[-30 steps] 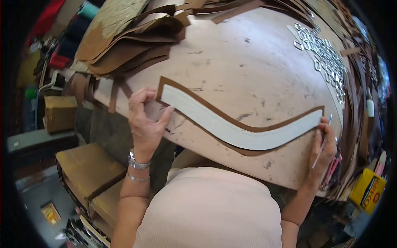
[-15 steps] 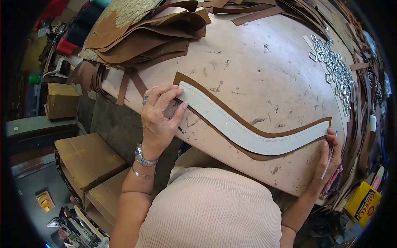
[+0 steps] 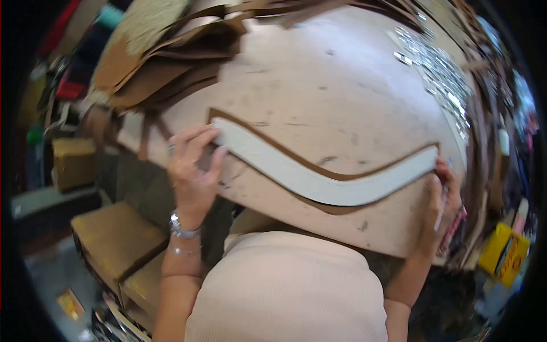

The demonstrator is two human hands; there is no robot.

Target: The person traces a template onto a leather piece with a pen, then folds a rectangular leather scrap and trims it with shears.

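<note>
A long curved brown strip that looks like leather (image 3: 331,210) lies on the table with a pale, similarly curved strip (image 3: 330,191) on top of it. Brown margins show along both edges of the pale one. At the left end, my left hand (image 3: 194,165) pinches the strips between thumb and fingers. My right hand (image 3: 447,191) grips the opposite end and also has a thin white pen-like stick (image 3: 438,219) tucked in its fingers. The view is blurred, and the fingertips under the strips are hidden.
Brown sheets (image 3: 182,62) are piled at the table's back left. Metal rings (image 3: 441,71) lie at the right, beside hanging brown strips (image 3: 481,114). Cardboard boxes (image 3: 117,231) stand left of the table (image 3: 285,85), and a yellow box (image 3: 504,253) sits at lower right.
The whole view has shifted and blurred, so hands and strips appear farther left. Both hands keep their hold on the strip ends.
</note>
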